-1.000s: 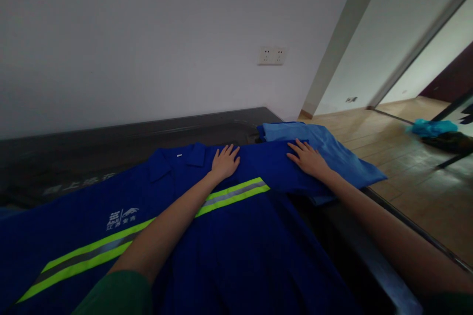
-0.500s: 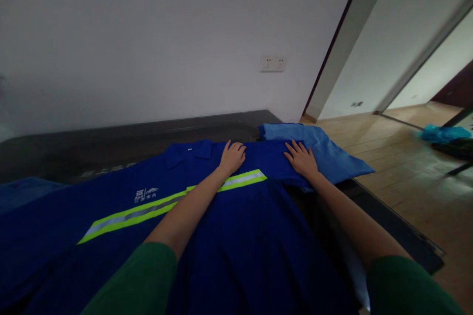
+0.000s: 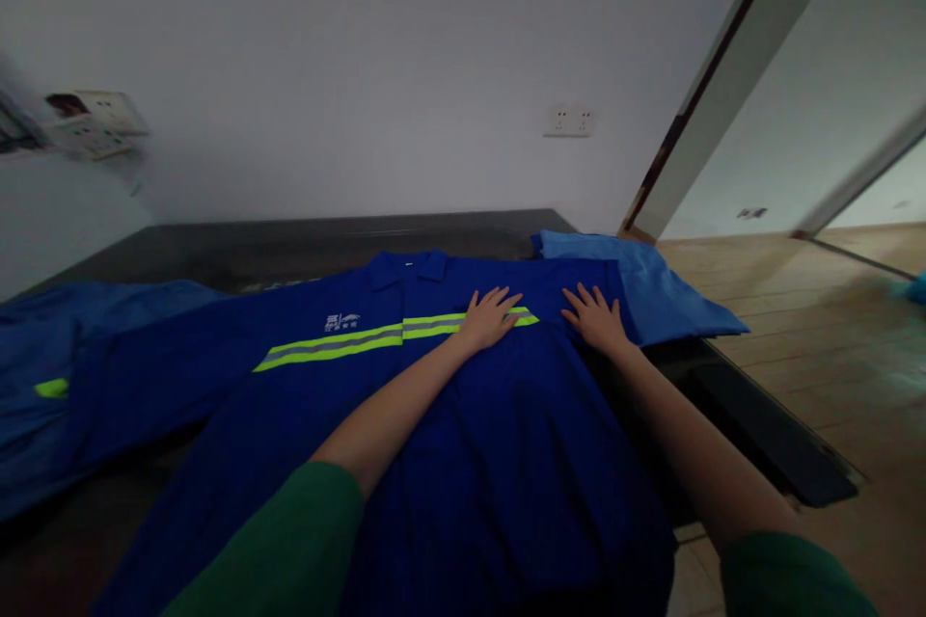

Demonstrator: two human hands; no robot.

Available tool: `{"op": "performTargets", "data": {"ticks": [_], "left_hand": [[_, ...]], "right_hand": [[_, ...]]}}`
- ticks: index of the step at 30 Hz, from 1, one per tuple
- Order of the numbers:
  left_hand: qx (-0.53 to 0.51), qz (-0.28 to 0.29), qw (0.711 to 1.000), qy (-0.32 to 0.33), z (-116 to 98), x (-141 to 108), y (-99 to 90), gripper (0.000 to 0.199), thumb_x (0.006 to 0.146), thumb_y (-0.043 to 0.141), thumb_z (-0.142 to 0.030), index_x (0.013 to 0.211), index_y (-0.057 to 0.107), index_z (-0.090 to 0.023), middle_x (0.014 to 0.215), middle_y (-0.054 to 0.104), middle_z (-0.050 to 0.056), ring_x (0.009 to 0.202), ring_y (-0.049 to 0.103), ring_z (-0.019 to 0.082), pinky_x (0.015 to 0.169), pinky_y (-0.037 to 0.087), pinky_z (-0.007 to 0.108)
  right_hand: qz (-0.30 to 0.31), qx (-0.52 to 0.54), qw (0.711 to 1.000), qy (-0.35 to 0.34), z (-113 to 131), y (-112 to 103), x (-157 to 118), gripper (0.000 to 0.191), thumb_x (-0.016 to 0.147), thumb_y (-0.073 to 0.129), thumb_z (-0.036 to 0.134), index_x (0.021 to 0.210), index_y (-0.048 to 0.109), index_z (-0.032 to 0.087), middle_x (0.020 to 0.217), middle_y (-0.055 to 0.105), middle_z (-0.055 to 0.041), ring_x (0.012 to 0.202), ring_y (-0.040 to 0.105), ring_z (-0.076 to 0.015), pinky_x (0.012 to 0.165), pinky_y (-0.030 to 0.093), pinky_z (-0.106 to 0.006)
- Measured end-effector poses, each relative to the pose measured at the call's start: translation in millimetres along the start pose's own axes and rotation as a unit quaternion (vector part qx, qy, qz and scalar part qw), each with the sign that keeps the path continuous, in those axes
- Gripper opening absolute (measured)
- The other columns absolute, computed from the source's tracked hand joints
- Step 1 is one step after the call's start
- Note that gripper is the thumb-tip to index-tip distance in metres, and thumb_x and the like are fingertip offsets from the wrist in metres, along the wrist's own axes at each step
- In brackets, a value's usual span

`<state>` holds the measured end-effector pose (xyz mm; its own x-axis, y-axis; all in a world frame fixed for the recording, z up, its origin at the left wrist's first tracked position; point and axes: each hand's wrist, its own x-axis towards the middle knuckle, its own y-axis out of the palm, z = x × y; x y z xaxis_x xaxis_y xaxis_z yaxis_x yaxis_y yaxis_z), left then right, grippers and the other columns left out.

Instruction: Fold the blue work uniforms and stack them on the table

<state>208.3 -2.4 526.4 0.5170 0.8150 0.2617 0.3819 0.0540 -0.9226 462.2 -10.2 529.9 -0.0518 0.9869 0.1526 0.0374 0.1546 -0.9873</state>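
A dark blue work jacket [image 3: 449,415] lies spread out, front side up, with its collar toward the wall. A yellow-green and silver reflective stripe [image 3: 362,340] crosses its chest, and a white logo sits above the stripe on the left. My left hand [image 3: 488,318] rests flat on the chest, fingers spread over the right end of the stripe. On the right sleeve, near the armpit, my right hand [image 3: 597,320] lies open with its fingers apart. Neither hand grips the cloth. Parts of the jacket are hidden beneath my forearms.
A dark table [image 3: 347,233] bears the jacket against a white wall. Lighter blue garments lie under both sleeves, one at the right [image 3: 658,284] and one at the left [image 3: 43,328]. Wall sockets [image 3: 568,121] are above the table; wooden floor [image 3: 803,308] extends to the right.
My view has swung left, bringing the left sleeve's end and more sockets into sight. My left hand has slid from the upper chest down onto the stripe; my right hand has moved slightly down the sleeve.
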Motion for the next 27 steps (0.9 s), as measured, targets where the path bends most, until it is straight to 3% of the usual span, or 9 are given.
{"op": "performTargets", "data": {"ticks": [5, 10, 12, 15, 18, 21, 22, 24, 27], "left_hand": [[-0.038, -0.141, 0.988, 0.044, -6, -37, -52.5, 0.035, 0.094, 0.042, -0.025, 0.127, 0.053, -0.022, 0.134, 0.055, 0.007, 0.129, 0.044, 0.018, 0.116, 0.018, 0.047], [-0.099, -0.152, 0.979, 0.092, -1, -143, -146.8, 0.025, 0.092, 0.044, -0.022, 0.110, 0.061, -0.017, 0.112, 0.065, 0.007, 0.110, 0.058, 0.017, 0.100, 0.043, 0.036], [-0.114, -0.139, 0.983, 0.041, 0, -201, -175.7, 0.025, 0.093, 0.044, -0.026, 0.107, 0.062, -0.017, 0.104, 0.068, 0.006, 0.100, 0.062, 0.017, 0.093, 0.048, 0.034], [-0.157, -0.154, 0.972, -0.088, -2, -297, -197.4, 0.025, 0.091, 0.047, -0.032, 0.104, 0.064, -0.019, 0.094, 0.070, 0.004, 0.086, 0.066, 0.017, 0.083, 0.052, 0.032], [-0.179, -0.226, 0.925, -0.249, -12, -398, -187.5, 0.027, 0.088, 0.049, -0.040, 0.103, 0.063, -0.023, 0.085, 0.068, 0.002, 0.072, 0.064, 0.018, 0.071, 0.054, 0.032], [-0.155, -0.322, 0.833, -0.422, -21, -486, -140.3, 0.027, 0.085, 0.048, -0.051, 0.099, 0.060, -0.031, 0.079, 0.064, -0.001, 0.071, 0.063, 0.023, 0.068, 0.055, 0.038], [-0.136, -0.362, 0.796, -0.466, -22, -507, -117.9, 0.028, 0.082, 0.049, -0.056, 0.094, 0.059, -0.032, 0.082, 0.063, -0.001, 0.077, 0.063, 0.026, 0.072, 0.055, 0.042], [-0.133, -0.410, 0.751, -0.501, -22, -532, -71.2, 0.039, 0.072, 0.056, -0.061, 0.091, 0.057, -0.027, 0.091, 0.063, 0.003, 0.094, 0.063, 0.032, 0.085, 0.053, 0.050], [-0.213, -0.405, 0.722, -0.519, -25, -530, -18.4, 0.058, 0.065, 0.064, -0.058, 0.110, 0.054, -0.024, 0.113, 0.062, 0.009, 0.110, 0.060, 0.033, 0.094, 0.050, 0.050]], "right_hand": [[-0.118, 0.104, 0.988, -0.005, -5, -1, -2, 0.048, 0.095, 0.037, 0.039, 0.136, 0.050, 0.018, 0.145, 0.044, -0.0148, 0.136, 0.035, -0.0333, 0.104, 0.029, -0.063], [-0.247, 0.249, 0.936, -0.041, -6, -29, -38, 0.040, 0.088, 0.045, 0.039, 0.112, 0.066, 0.013, 0.122, 0.063, -0.0174, 0.122, 0.053, -0.0299, 0.105, 0.038, -0.050], [-0.230, 0.315, 0.919, -0.060, 1, -44, -77, 0.037, 0.084, 0.051, 0.045, 0.102, 0.069, 0.017, 0.112, 0.068, -0.0132, 0.112, 0.060, -0.0290, 0.101, 0.042, -0.049], [-0.102, 0.439, 0.892, -0.043, 12, -72, -149, 0.037, 0.077, 0.062, 0.052, 0.096, 0.070, 0.022, 0.099, 0.072, -0.0079, 0.093, 0.067, -0.0256, 0.088, 0.052, -0.043], [0.116, 0.504, 0.854, -0.047, 9, -88, -221, 0.039, 0.076, 0.064, 0.056, 0.088, 0.071, 0.020, 0.084, 0.073, -0.0083, 0.074, 0.069, -0.0217, 0.069, 0.057, -0.034], [0.425, 0.490, 0.755, -0.096, -8, -71, -280, 0.050, 0.079, 0.055, 0.063, 0.076, 0.070, 0.015, 0.064, 0.069, -0.0091, 0.055, 0.067, -0.0199, 0.054, 0.055, -0.031], [0.466, 0.478, 0.741, -0.074, -15, -56, -296, 0.052, 0.077, 0.055, 0.065, 0.081, 0.070, 0.016, 0.069, 0.071, -0.0095, 0.054, 0.067, -0.0197, 0.053, 0.055, -0.032], [0.455, 0.430, 0.780, -0.004, -24, -21, -321, 0.052, 0.073, 0.057, 0.066, 0.084, 0.070, 0.017, 0.074, 0.072, -0.0109, 0.059, 0.070, -0.0231, 0.054, 0.056, -0.033], [0.279, 0.417, 0.862, 0.075, -24, 30, -340, 0.058, 0.060, 0.063, 0.064, 0.096, 0.071, 0.020, 0.100, 0.073, -0.0157, 0.091, 0.070, -0.0328, 0.074, 0.059, -0.039]]}}
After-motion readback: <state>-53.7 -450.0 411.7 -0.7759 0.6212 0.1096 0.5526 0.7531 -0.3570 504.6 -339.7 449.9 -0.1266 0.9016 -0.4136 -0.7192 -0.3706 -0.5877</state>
